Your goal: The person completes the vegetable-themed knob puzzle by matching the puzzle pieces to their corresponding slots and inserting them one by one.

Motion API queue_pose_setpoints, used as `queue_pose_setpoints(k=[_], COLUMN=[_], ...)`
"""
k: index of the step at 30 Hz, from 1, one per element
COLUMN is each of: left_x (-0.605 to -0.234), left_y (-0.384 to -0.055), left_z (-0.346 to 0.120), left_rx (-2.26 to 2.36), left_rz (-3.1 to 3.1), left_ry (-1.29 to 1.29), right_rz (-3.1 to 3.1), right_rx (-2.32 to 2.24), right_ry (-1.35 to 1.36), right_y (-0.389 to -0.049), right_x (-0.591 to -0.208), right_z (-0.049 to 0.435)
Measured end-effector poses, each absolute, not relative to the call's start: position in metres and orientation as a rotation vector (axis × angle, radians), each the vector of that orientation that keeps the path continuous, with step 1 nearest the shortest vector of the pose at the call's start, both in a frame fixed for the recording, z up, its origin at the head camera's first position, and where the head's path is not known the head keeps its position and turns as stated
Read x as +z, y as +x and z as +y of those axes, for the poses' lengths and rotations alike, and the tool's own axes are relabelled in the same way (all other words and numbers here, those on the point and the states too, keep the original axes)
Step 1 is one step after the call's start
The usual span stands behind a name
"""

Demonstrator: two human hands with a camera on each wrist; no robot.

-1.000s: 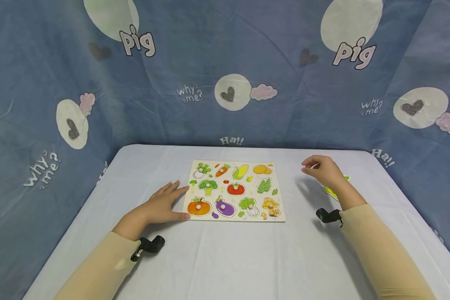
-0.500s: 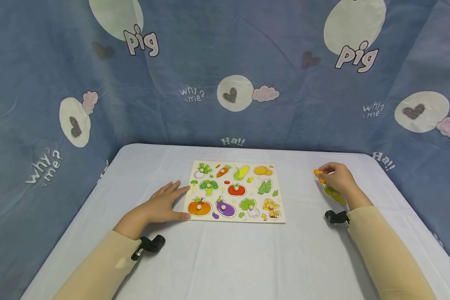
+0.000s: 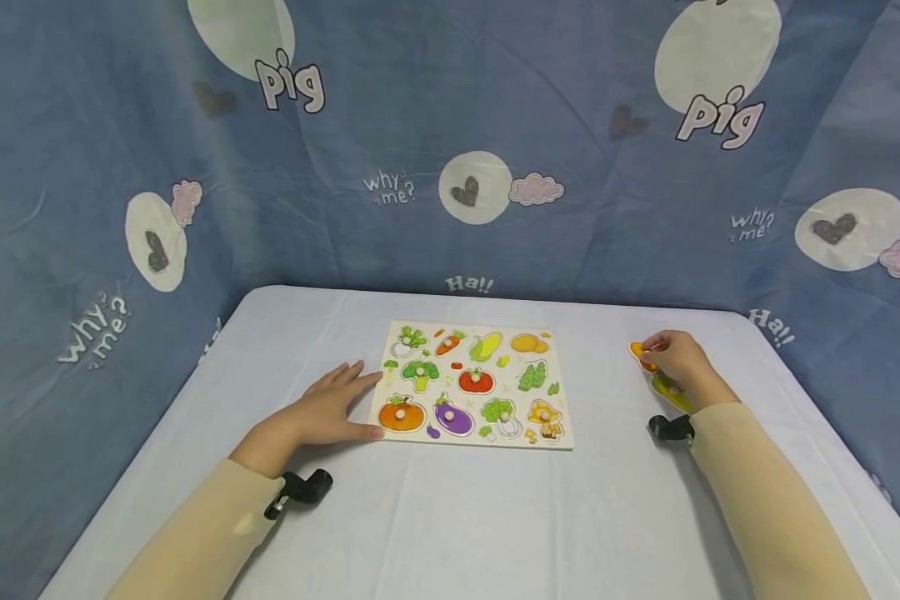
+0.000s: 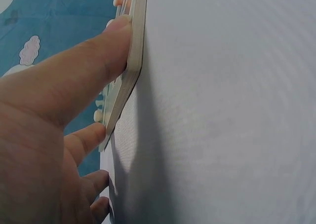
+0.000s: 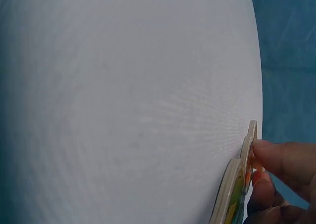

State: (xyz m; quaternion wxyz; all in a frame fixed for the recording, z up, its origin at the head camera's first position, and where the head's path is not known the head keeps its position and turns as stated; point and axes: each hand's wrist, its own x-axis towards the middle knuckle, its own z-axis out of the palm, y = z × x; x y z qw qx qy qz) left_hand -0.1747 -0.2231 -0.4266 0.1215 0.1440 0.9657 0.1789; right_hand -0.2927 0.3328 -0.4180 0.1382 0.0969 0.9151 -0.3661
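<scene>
A wooden vegetable peg puzzle board lies flat mid-table, with knobbed pieces such as the pumpkin, eggplant and tomato in it. No knobs show on its corn, potato and green pod pictures. My left hand has its fingers spread beside the board's left edge; the thumb touches the near corner. On the right, my right hand pinches an orange-yellow puzzle piece between thumb and finger. A yellow-green puzzle piece lies against it, partly under the hand.
White cloth covers the table. A blue printed curtain stands behind its far edge and along both sides. Each wrist carries a small black camera, one by the left cuff and one by the right.
My right hand has come down and to the right, from above the table onto the orange-yellow piece, and pinches it. My left hand stays at the board's edge. The head view has shifted slightly.
</scene>
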Motion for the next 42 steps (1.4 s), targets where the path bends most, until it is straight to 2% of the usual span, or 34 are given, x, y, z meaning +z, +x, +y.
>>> queue_pose_setpoints(k=[19, 28, 42], left_x=[-0.428, -0.429, -0.424], left_y=[-0.177, -0.178, -0.174], left_z=[-0.221, -0.222, -0.223], left_rx=[0.536, 0.523, 0.547], left_rz=[2.814, 2.82, 2.82], left_ry=[0.426, 0.423, 0.434], right_rz=[2.64, 2.73, 2.746], right_rx=[-1.0, -0.925, -0.918], right_ry=[0.326, 0.098, -0.342], right_y=[-0.293, -0.293, -0.299], right_x=[-0.417, -0.401, -0.371], right_z=[0.337, 0.327, 0.275])
